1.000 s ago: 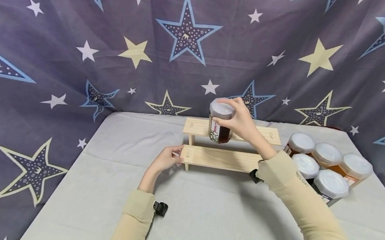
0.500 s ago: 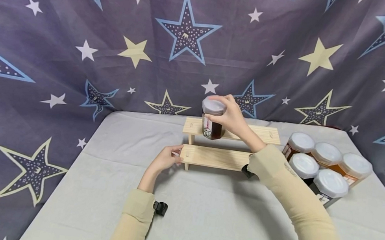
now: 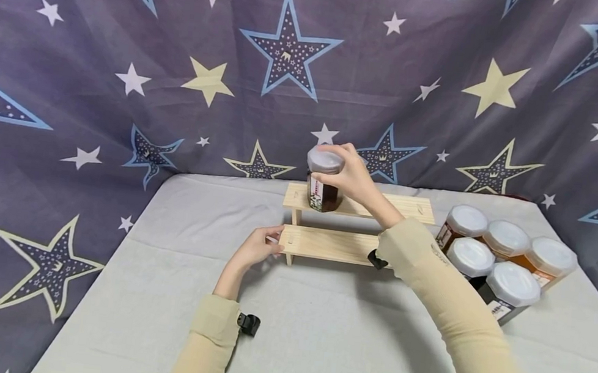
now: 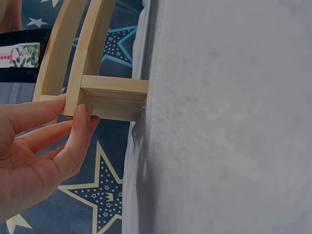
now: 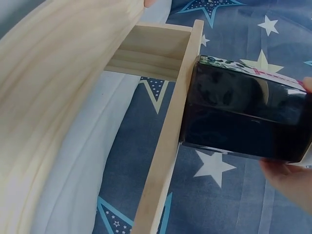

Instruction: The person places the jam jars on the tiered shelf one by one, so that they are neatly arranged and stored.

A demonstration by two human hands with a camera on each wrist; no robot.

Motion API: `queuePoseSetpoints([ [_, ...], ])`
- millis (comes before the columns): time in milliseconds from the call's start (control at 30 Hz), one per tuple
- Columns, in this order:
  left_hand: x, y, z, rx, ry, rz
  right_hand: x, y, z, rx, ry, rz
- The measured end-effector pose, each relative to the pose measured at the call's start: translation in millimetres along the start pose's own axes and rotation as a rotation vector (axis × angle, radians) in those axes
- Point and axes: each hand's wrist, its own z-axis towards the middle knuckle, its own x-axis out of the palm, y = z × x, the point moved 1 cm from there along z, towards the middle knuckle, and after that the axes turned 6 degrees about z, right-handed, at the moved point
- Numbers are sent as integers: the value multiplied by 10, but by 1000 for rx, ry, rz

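My right hand [image 3: 351, 174] grips a dark jar [image 3: 323, 192] near its pale lid, thumb and fingers around the top. The jar is upright at the left part of the wooden rack's upper shelf [image 3: 385, 205]. In the right wrist view the dark jar [image 5: 243, 107] has its base at the shelf's edge; whether it bears fully on the shelf I cannot tell. My left hand [image 3: 255, 248] pinches the left end of the lower shelf [image 3: 331, 244]. Thumb and fingertips of the left hand [image 4: 44, 146] are on the wooden board end [image 4: 78, 92] in the left wrist view.
Several lidded jars [image 3: 506, 238] with dark or amber contents stand grouped to the right of the rack. A pale cloth [image 3: 304, 335] covers the table. Behind it hangs a purple star-patterned curtain [image 3: 167, 30]. Wrist cameras [image 3: 249, 324] are strapped to both sleeves.
My right hand has carried the jar leftward along the upper shelf, and the jar appears slightly higher in the head view. The left hand has kept its place on the lower shelf.
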Motion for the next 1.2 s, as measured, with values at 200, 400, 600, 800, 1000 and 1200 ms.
queuePoseSetpoints([
  [200, 6, 21, 7, -6, -19, 0, -16, 28, 66, 43, 80, 28],
  [400, 2, 26, 5, -12, -25, 9, -46, 46, 123, 89, 160, 57],
  [600, 16, 62, 26, -14, -22, 14, -63, 16, 147, 93, 223, 115],
  [800, 17, 60, 21, -15, -25, 13, -80, -13, 167, 69, 261, 123],
  [1000, 17, 47, 20, -10, -21, 6, -103, -24, 184, 66, 270, 102],
  [1200, 26, 52, 41, -6, -15, 0, -126, -13, 178, 85, 225, 73],
])
